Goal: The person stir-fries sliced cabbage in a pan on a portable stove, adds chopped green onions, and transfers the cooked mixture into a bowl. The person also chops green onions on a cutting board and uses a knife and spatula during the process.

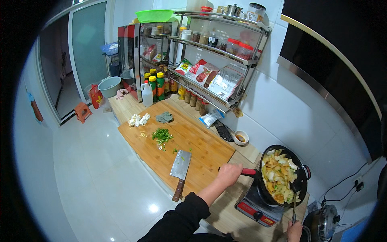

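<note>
My left hand [230, 174] is closed around the red and black handle [249, 171] of a dark wok [303, 178]. Sliced vegetables, pale and yellowish with bits of green, fill much of the wok, which sits on a portable stove [258, 211] with a red front and a black knob. At the lower right, my right hand [294, 231] grips a metal spatula or ladle [294, 208]. The head of that utensil lies among the food, so its shape is partly hidden.
Left of the stove, a wooden cutting board [205, 154] bears a cleaver [180, 166], chopped scallions [162, 135], white crumbled food [138, 120] and a grey-green cloth [164, 117]. A small sauce bowl [241, 138] stands by the wall. A lidded pot [323, 219] is at right, below a range hood [326, 60].
</note>
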`<state>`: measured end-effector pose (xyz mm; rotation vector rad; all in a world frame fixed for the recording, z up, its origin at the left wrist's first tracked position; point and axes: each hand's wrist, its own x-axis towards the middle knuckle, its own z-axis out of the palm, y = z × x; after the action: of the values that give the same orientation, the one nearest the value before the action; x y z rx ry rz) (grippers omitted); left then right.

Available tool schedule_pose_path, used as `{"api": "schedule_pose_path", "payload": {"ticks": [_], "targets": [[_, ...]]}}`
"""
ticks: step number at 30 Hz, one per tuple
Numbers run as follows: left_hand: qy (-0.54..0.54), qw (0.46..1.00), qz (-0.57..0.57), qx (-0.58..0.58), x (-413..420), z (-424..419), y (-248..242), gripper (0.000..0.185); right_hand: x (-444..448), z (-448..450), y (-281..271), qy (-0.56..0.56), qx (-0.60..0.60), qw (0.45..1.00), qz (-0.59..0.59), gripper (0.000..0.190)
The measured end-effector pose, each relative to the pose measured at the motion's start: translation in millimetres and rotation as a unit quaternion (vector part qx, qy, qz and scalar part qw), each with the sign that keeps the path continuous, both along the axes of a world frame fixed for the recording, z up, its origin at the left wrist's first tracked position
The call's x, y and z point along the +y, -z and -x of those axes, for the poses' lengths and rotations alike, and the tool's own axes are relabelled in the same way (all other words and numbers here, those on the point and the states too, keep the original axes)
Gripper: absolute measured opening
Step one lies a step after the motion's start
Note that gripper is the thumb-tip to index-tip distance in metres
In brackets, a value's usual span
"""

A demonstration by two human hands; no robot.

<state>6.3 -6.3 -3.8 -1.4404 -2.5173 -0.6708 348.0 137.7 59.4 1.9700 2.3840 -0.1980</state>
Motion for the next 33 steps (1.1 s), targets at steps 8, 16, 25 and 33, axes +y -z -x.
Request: {"api": "schedule_pose_path", "payload": {"ticks": [8,16,25,33], "targets": [[0.018,1.000,-0.017,0.011,-1.4,-6.2,1.8,0.009,-6.7,-26.3,24.0,-0.036,0.049,0.998,-0.027,0.040],[0.036,0.998,-0.037,0.032,-6.2,-2.4,7.6,0.007,3.5,-48.9,17.2,-0.018,0.038,0.986,-0.164,0.033],[0.010,1.000,0.009,0.019,4.1,-0.5,-3.2,0.003,61.6,-40.7,-52.7,-0.061,0.019,0.979,-0.194,0.031],[0.078,0.991,-0.087,0.066,-14.9,-11.0,-11.0,0.041,70.5,-27.9,-11.9,-0.093,0.040,0.990,-0.103,0.040]]}}
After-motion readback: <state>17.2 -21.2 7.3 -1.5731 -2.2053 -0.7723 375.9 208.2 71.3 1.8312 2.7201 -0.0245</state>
